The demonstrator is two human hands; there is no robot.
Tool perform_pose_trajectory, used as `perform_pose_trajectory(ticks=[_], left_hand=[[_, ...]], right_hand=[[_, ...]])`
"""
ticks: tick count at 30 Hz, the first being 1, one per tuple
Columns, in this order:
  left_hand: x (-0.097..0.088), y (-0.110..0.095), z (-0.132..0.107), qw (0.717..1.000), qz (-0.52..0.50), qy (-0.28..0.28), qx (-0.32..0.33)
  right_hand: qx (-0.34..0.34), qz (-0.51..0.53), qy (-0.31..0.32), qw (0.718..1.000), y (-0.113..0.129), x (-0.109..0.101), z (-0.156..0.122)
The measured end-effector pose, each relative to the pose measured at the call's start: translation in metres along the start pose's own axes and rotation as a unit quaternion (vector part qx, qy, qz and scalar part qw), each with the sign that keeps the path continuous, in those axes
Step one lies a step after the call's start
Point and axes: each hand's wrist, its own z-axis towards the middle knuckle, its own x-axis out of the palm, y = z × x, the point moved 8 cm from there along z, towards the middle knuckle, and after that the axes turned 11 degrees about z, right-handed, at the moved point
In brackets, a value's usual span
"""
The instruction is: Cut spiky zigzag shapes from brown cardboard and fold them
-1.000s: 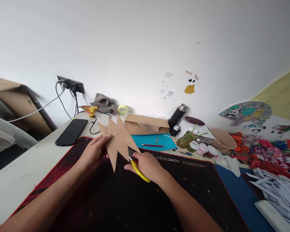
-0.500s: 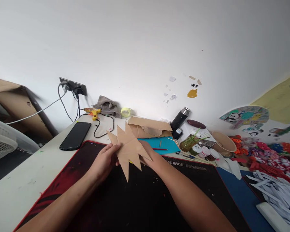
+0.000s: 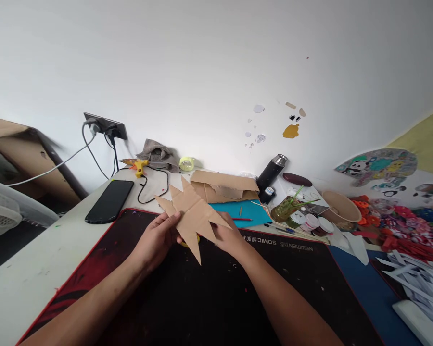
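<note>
Hands and spiked cardboard above a bench. The left hand (image 3: 162, 233) has its grip closed to a flat pinch, thumb uppermost, on the 8 o'clock edge of the cardboard piece (image 3: 191, 211), held clear above the dark mat (image 3: 209, 298). The right hand (image 3: 229, 235) lies at 4 o'clock, fingers hidden behind the card; its hold cannot be told. A yellow part (image 3: 184, 244) shows beneath, near 6 o'clock. Good handling probably calls for light thumb pressure on the broad body, sparing the slender tips and the crease. Outward: folded cardboard (image 3: 223, 180), 2 o'clock; phone (image 3: 110, 202), 9 o'clock.
</note>
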Motion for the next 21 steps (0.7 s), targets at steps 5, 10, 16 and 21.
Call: perform_pose_trajectory(ticks=[5,10,16,21], left_hand=[[-0.001,0.001,0.005,1.000,0.027,-0.012,0.006],[0.001,0.009,0.009,0.996,0.021,-0.082,-0.012],[0.028,0.035,0.005,0.993,0.071,-0.052,-0.077],[0.010,-0.002,0.006,0.983,0.167,-0.077,0.030]], right_hand=[[0.063,0.210,-0.026,0.975,-0.031,-0.029,-0.011],[0.076,0.320,-0.033,0.944,-0.051,-0.043,-0.018],[0.058,0.291,-0.109,0.949,-0.059,-0.060,-0.024],[0.100,0.292,-0.108,0.945,-0.065,-0.080,-0.031]])
